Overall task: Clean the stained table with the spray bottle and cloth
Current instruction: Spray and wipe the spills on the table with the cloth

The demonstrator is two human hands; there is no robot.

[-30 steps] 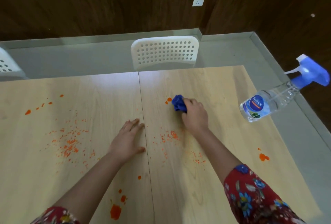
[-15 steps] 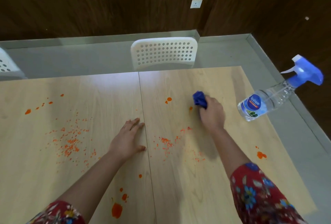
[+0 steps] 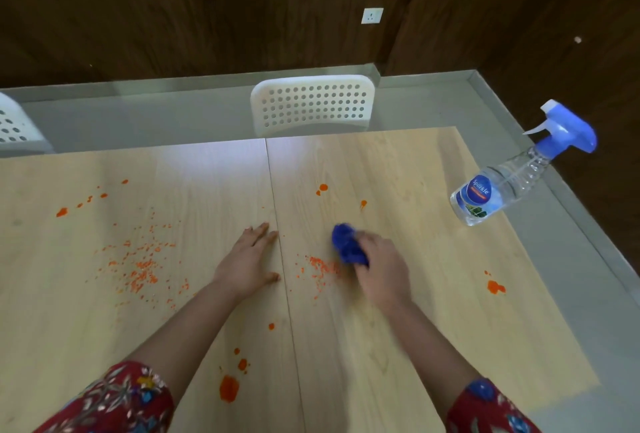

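Under the curled fingers of the right hand [image 3: 381, 269], a crumpled blue cloth [image 3: 347, 246] is sitting against the table [image 3: 398, 346], its bunched folds poking out past the knuckles toward the left. That hand is gripping the cloth from above, wrist angled inward, its outline blurred. Just left of the cloth, fine orange specks [image 3: 320, 268] are lying scattered on the pale wood-grain top. The left hand [image 3: 247, 264] is resting flat beside them, fingers straight and close together, thumb splayed, palm down next to the seam between two panels. Both forearms are reaching forward out of red floral sleeves [image 3: 114, 401]. Well right of the right hand and farther out, a clear plastic bottle [image 3: 502, 186] with a blue trigger head is standing near the table's edge. Beyond both hands, a white perforated chair [image 3: 313, 105] is facing the table.
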